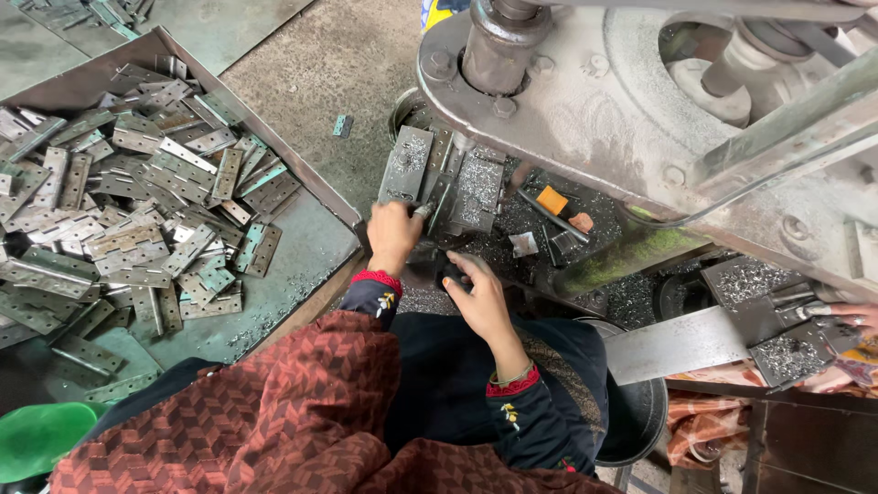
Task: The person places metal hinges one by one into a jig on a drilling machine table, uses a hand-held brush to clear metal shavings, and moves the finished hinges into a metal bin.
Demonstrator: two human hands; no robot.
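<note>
Press machine [631, 110]: heavy grey cast frame, fills the upper right; die block [444, 178] beneath it, dusted with metal swarf.

Tray [302, 265]: large sheet-metal tray at left, holding a loose heap of flat hinge plates [137, 220]. The heap is large; no separate pile can be told apart from it, so how much of the lot is dealt with cannot be judged.

Second station [777, 320]: lower right, chip-covered block; another person's fingers [855, 316] at its edge.

Green plastic item [41, 439]: bottom left corner, partly cut off.

Left hand [393, 233]: closed on a small metal piece [422, 211] held against the die block's near edge.

Right hand [480, 297]: curled over a dark object [450, 274] just below the die; the grip is partly hidden.

Orange block [551, 199]: among the chips, right of the die.
</note>
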